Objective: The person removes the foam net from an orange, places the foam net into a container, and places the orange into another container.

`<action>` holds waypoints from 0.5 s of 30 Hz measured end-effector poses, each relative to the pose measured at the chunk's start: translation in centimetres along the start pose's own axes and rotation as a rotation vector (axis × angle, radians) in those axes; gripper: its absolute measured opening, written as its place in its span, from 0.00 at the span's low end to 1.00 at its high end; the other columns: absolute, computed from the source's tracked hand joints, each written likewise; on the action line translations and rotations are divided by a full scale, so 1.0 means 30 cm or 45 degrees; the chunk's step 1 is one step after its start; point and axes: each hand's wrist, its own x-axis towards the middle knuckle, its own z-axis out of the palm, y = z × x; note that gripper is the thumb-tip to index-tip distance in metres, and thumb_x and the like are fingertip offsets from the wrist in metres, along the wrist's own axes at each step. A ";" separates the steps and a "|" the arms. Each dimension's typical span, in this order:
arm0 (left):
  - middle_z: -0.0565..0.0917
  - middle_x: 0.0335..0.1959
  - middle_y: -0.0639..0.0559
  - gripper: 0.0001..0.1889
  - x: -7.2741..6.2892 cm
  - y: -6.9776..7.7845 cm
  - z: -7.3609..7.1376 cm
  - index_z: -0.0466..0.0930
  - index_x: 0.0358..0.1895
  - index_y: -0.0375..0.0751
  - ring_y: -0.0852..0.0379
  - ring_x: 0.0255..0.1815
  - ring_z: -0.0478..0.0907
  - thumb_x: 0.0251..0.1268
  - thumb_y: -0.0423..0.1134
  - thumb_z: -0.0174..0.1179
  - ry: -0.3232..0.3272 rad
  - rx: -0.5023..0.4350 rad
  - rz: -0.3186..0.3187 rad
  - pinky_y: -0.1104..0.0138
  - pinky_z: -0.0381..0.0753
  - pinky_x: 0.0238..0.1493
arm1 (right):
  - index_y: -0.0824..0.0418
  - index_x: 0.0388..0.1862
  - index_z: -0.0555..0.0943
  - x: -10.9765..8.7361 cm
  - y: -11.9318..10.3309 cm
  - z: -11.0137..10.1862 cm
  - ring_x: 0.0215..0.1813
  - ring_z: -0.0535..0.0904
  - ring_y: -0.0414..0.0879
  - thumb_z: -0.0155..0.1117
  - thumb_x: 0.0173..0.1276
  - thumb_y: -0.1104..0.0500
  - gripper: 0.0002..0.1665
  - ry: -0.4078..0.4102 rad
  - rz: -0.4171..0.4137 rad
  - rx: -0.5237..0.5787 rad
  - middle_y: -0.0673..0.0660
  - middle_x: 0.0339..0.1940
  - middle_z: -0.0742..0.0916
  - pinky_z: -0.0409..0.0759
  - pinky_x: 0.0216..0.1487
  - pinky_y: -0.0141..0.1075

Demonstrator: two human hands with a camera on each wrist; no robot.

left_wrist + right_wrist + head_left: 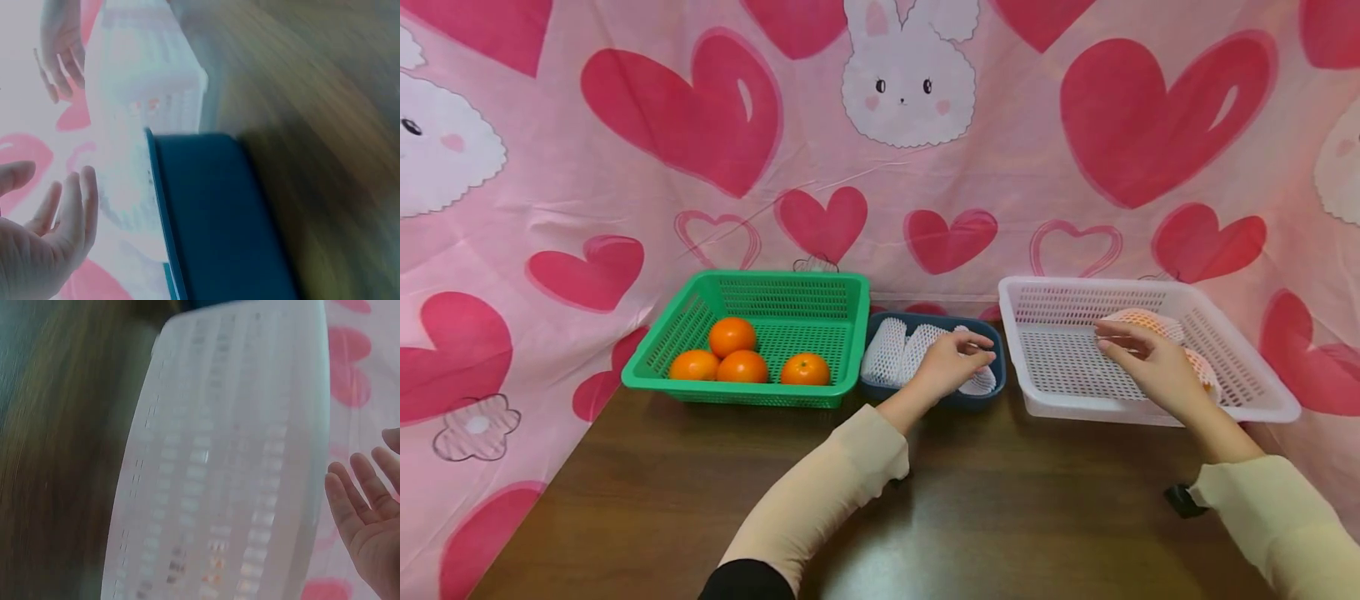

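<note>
My left hand (pixel 953 363) hovers over the right part of a dark blue tray (pixel 871 383), its fingers loosely bent and nothing between them. White foam net sleeves (pixel 917 354) lie in that tray, partly hidden by this hand. Above the white basket (pixel 1037 387) is my right hand (pixel 1150 367), empty, with thumb and fingers apart. Oranges in foam nets (pixel 1201 368) sit in the right side of this basket, partly behind the hand. Both wrist views show the left hand (pixel 56 237) and the right hand (pixel 369 519) holding nothing.
At the left stands a green basket (pixel 752 396) with several bare oranges (pixel 743 367) in it. The brown wooden table (pixel 985 508) extends in front of the containers. A pink cloth (pixel 820 108) with hearts and rabbits hangs close behind. A small black object (pixel 1183 502) shows by the right sleeve.
</note>
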 end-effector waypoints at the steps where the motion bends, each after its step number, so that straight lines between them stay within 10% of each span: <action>1: 0.87 0.42 0.44 0.16 0.004 0.002 0.012 0.83 0.58 0.31 0.45 0.42 0.87 0.72 0.36 0.65 -0.012 -0.038 -0.010 0.66 0.86 0.45 | 0.69 0.65 0.78 0.001 0.015 -0.009 0.44 0.74 0.15 0.65 0.76 0.56 0.25 0.013 0.004 -0.010 0.40 0.52 0.85 0.71 0.44 0.14; 4: 0.88 0.42 0.43 0.18 0.011 0.007 0.048 0.81 0.60 0.32 0.44 0.41 0.87 0.72 0.35 0.65 -0.048 -0.126 -0.050 0.63 0.86 0.46 | 0.71 0.64 0.79 0.002 0.057 -0.035 0.43 0.71 0.13 0.66 0.75 0.56 0.26 0.052 0.020 -0.053 0.25 0.49 0.76 0.69 0.42 0.13; 6: 0.87 0.42 0.45 0.19 0.017 0.006 0.075 0.79 0.62 0.32 0.45 0.39 0.86 0.72 0.35 0.65 -0.071 -0.167 -0.076 0.63 0.86 0.45 | 0.72 0.64 0.78 0.004 0.082 -0.052 0.43 0.70 0.13 0.65 0.75 0.56 0.26 0.066 0.026 -0.093 0.34 0.51 0.81 0.67 0.42 0.12; 11: 0.83 0.38 0.50 0.26 0.026 0.001 0.141 0.74 0.68 0.33 0.52 0.35 0.85 0.68 0.31 0.66 -0.051 -0.271 -0.141 0.64 0.86 0.44 | 0.76 0.65 0.76 0.007 0.132 -0.090 0.49 0.85 0.58 0.63 0.76 0.57 0.27 0.054 0.074 -0.233 0.77 0.58 0.81 0.69 0.37 0.13; 15: 0.77 0.40 0.50 0.30 0.027 0.002 0.179 0.70 0.71 0.34 0.52 0.36 0.84 0.66 0.28 0.66 0.018 -0.329 -0.181 0.62 0.87 0.44 | 0.76 0.67 0.73 0.009 0.161 -0.120 0.53 0.76 0.80 0.62 0.76 0.56 0.30 0.020 0.157 -0.375 0.82 0.60 0.77 0.86 0.43 0.45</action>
